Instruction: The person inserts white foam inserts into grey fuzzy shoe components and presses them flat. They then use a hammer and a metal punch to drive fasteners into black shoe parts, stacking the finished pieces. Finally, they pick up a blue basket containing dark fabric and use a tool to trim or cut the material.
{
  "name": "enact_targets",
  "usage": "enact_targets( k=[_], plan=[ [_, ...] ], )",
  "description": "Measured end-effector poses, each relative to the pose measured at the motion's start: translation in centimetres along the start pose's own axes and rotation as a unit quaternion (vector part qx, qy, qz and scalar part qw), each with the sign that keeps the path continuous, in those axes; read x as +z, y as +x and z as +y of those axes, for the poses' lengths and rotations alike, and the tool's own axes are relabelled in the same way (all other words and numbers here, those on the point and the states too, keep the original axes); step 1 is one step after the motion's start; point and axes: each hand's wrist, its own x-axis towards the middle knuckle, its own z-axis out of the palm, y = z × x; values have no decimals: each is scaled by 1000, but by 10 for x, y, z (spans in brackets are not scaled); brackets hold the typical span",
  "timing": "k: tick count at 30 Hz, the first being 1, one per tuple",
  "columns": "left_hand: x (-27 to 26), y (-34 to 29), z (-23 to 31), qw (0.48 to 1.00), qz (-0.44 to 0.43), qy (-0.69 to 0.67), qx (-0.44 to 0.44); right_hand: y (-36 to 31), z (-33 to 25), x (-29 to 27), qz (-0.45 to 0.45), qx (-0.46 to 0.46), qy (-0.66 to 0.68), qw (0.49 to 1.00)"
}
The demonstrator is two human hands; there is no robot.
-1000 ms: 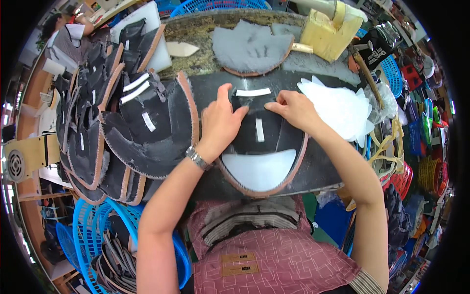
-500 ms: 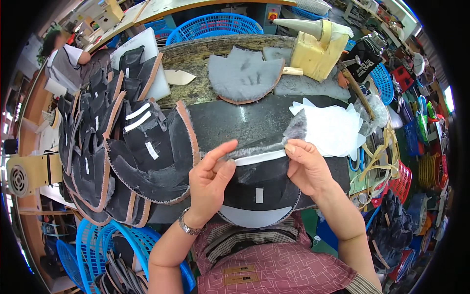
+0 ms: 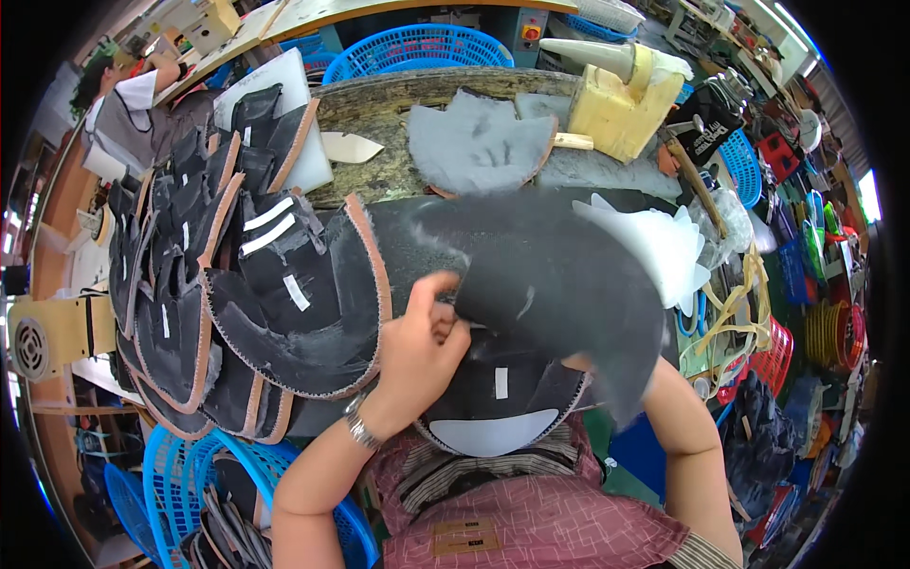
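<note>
Head view: uneven slack could crease the sheet point(image 3: 559, 275), and whether left hand's point(image 3: 422, 351) or right hand's point(image 3: 577, 362) fingers grip it, I cannot tell.

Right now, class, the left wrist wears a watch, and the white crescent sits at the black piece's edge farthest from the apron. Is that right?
Wrong edge: the head view shows the white crescent on the black piece, at its edge nearest the apron. The left wrist does wear a watch.

Blk flap point(image 3: 559, 275); wht patch point(image 3: 498, 433); maroon apron point(image 3: 559, 512) w/ pale line patt.; blu basket point(image 3: 166, 484).
</note>
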Motion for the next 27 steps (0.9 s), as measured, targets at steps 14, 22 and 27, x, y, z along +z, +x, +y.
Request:
enact_targets(
  k=[14, 22, 27],
  plan=[
    [-3, 28, -63, 725, -116, 496, 464, 12, 31, 66, 32, -204, -155, 966],
    [-15, 33, -62, 659, -203, 546, 477, 2, 38, 50, -95, -175, -72, 977],
    [-41, 63, -41, 771, -359, 390, 353, -7, 42, 21, -231, -84, 15, 969]
  ],
)
